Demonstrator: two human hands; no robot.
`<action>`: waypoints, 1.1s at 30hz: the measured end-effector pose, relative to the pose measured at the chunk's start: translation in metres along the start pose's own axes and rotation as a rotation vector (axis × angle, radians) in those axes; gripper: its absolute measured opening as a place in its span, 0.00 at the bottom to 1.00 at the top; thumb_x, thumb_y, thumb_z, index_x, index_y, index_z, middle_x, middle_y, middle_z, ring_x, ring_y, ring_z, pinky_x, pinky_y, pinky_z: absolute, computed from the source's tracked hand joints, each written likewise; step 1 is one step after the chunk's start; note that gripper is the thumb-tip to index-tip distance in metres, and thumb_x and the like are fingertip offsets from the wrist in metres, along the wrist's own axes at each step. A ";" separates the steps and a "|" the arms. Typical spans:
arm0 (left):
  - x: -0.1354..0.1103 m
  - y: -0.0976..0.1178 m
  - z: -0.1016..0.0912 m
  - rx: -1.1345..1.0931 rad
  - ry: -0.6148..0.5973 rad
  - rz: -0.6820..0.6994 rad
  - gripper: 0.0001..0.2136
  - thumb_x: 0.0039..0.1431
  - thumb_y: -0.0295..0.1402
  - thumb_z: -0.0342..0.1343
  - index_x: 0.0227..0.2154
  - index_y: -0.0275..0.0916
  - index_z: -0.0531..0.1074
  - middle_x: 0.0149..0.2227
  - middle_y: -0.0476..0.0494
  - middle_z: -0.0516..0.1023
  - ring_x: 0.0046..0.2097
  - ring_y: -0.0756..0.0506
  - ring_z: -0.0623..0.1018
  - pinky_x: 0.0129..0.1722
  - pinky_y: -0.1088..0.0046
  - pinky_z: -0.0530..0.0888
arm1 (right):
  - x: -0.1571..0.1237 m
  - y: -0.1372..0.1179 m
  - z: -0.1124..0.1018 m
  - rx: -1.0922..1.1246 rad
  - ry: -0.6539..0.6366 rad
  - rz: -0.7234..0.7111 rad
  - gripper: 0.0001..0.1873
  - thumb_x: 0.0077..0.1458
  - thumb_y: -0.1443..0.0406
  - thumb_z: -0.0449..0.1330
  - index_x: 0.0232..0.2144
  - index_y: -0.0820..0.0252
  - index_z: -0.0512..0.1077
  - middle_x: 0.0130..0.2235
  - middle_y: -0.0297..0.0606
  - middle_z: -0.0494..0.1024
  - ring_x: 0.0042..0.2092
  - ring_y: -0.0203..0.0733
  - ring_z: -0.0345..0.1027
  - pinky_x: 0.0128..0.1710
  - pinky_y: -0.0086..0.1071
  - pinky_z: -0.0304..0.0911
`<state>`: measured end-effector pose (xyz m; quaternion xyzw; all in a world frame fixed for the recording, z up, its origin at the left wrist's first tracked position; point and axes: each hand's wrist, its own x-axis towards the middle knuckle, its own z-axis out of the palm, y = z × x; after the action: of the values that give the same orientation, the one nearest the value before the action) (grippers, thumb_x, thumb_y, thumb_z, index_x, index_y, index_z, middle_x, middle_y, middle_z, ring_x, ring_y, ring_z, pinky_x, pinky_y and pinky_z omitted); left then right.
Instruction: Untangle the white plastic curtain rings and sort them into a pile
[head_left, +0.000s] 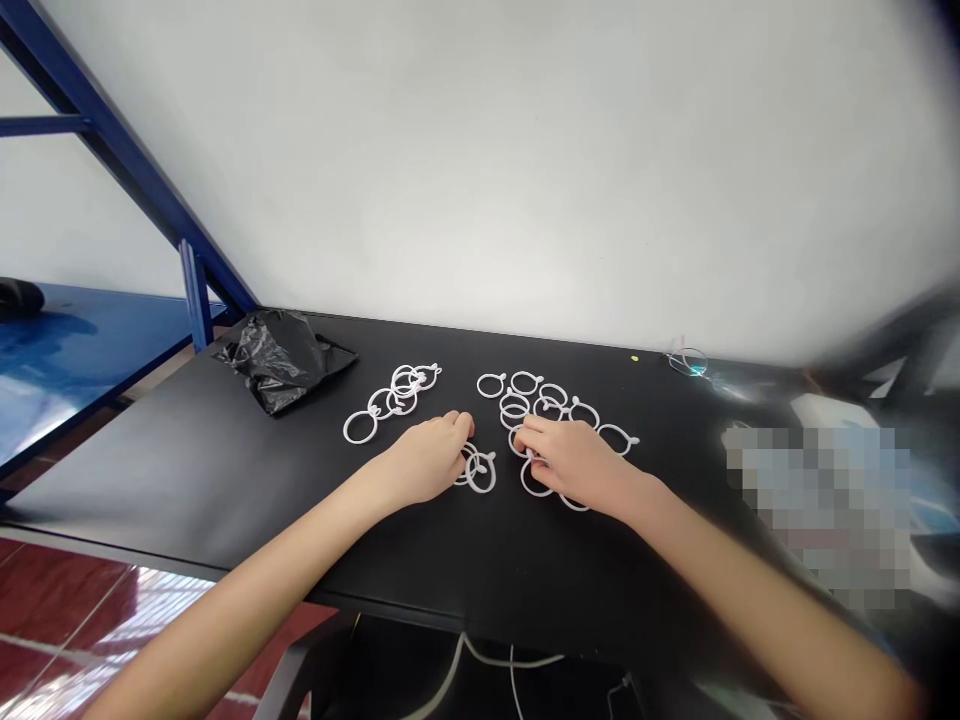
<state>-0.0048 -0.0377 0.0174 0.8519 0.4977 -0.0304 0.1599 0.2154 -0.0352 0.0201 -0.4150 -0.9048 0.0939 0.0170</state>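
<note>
My left hand (pixel 435 455) is closed, its fingers curled on a few overlapping white curtain rings (pixel 481 474) that lean together on the black table. Part of those rings is hidden behind the fingers. With bent fingers, my right hand (pixel 566 455) pinches a white curtain ring (pixel 517 440) at the near side of a loose group. Other rings, each with a small eyelet, lie around and under that hand, such as one ring (pixel 616 440) to its right. Left of my left hand, several more rings (pixel 361 428) lie overlapping in a slanting row.
A crumpled black plastic bag (pixel 285 360) lies at the table's back left. Eyeglasses (pixel 688 362) rest at the back right, near a blurred package (pixel 825 510). A blue metal frame (pixel 142 170) rises at left. Pale cables (pixel 450 675) hang below the front edge.
</note>
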 end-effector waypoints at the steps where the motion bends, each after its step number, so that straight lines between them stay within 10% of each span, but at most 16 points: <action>1: 0.001 -0.001 0.000 -0.009 0.000 0.005 0.12 0.59 0.22 0.44 0.44 0.34 0.67 0.43 0.39 0.73 0.42 0.41 0.77 0.41 0.64 0.71 | 0.001 0.000 -0.001 0.023 0.005 0.009 0.10 0.49 0.78 0.55 0.31 0.60 0.70 0.33 0.33 0.72 0.25 0.32 0.58 0.25 0.29 0.49; 11: -0.005 -0.021 -0.026 -0.415 0.149 0.296 0.13 0.53 0.20 0.45 0.32 0.39 0.73 0.37 0.47 0.71 0.34 0.50 0.73 0.33 0.75 0.69 | -0.010 0.018 -0.020 0.459 0.325 0.079 0.07 0.53 0.71 0.56 0.30 0.58 0.74 0.32 0.34 0.73 0.30 0.35 0.65 0.29 0.29 0.58; 25: 0.020 0.003 -0.004 -0.223 0.028 0.215 0.11 0.48 0.23 0.50 0.36 0.39 0.68 0.35 0.47 0.73 0.37 0.45 0.73 0.34 0.72 0.69 | 0.032 0.023 -0.003 0.240 0.158 0.189 0.03 0.52 0.70 0.58 0.27 0.60 0.70 0.32 0.35 0.70 0.29 0.34 0.61 0.28 0.28 0.52; 33: 0.019 0.001 -0.003 -0.366 0.301 0.423 0.10 0.51 0.17 0.47 0.31 0.38 0.67 0.36 0.47 0.70 0.34 0.50 0.71 0.34 0.75 0.69 | 0.024 0.024 -0.011 0.257 0.167 0.200 0.03 0.52 0.70 0.58 0.29 0.58 0.66 0.31 0.32 0.70 0.29 0.35 0.61 0.29 0.28 0.52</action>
<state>0.0052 -0.0217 0.0166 0.8885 0.3249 0.2199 0.2380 0.2190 0.0000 0.0256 -0.5038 -0.8349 0.1753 0.1357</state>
